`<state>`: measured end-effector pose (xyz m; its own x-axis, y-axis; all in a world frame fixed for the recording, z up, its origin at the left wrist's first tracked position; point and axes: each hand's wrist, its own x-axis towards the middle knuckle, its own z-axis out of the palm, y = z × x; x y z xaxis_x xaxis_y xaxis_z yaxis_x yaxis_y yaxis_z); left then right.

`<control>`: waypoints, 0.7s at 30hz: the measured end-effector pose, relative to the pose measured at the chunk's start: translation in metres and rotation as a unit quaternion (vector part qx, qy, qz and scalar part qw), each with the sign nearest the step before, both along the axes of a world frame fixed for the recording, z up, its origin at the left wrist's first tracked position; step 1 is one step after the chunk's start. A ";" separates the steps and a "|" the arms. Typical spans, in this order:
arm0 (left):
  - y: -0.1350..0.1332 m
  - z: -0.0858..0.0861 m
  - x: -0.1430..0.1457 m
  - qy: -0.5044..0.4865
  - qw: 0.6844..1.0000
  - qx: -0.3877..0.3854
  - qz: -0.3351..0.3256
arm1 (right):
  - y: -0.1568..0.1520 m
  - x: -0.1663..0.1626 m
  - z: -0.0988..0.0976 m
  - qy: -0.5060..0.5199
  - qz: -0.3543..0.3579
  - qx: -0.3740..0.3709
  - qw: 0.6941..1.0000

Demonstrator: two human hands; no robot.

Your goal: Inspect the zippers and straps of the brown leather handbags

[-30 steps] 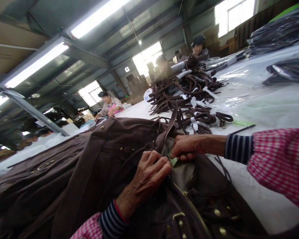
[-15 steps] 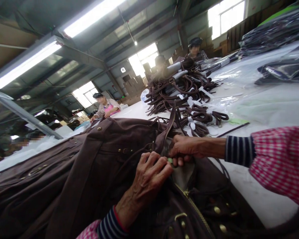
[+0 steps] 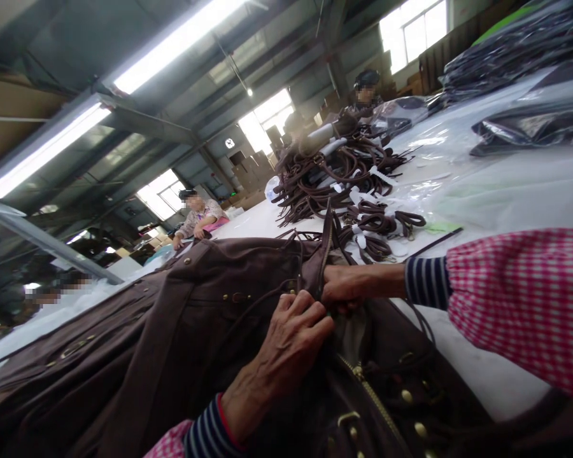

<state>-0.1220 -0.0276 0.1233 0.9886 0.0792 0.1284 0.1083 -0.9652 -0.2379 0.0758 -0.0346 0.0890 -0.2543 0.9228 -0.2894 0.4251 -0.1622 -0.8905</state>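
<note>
A large dark brown leather bag (image 3: 172,337) with brass studs and a brass zipper (image 3: 372,397) lies on the white table (image 3: 496,375) in front of me. My left hand (image 3: 291,340) is closed, its fingers gripping the bag's edge at the open zipper mouth. My right hand (image 3: 344,286) is closed in a pinch at the same opening, right beside the left. A small green slip showed there earlier; now it is almost hidden between the fingers. The pale lining (image 3: 351,331) shows under both hands.
A heap of brown straps with white tags (image 3: 358,184) lies further back on the table. Black goods in clear plastic bags (image 3: 530,121) are stacked at the right. Other people (image 3: 198,213) work at the far end. Fluorescent lights hang overhead.
My right hand has pushed the small green slip down into the bag's opening, so it has nearly vanished. Both hands drew closer together, and the view tilted slightly.
</note>
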 end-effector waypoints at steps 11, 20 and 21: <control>0.001 0.011 0.007 0.065 0.997 -0.001 0.032 | -0.006 -0.003 -0.009 -0.162 -0.084 0.154 0.971; -0.001 0.038 0.010 0.163 0.982 -0.035 0.092 | -0.032 -0.007 -0.011 -0.230 -0.097 0.236 0.939; -0.001 0.046 0.011 0.178 0.978 -0.053 0.097 | -0.034 -0.007 -0.013 -0.236 -0.099 0.246 0.935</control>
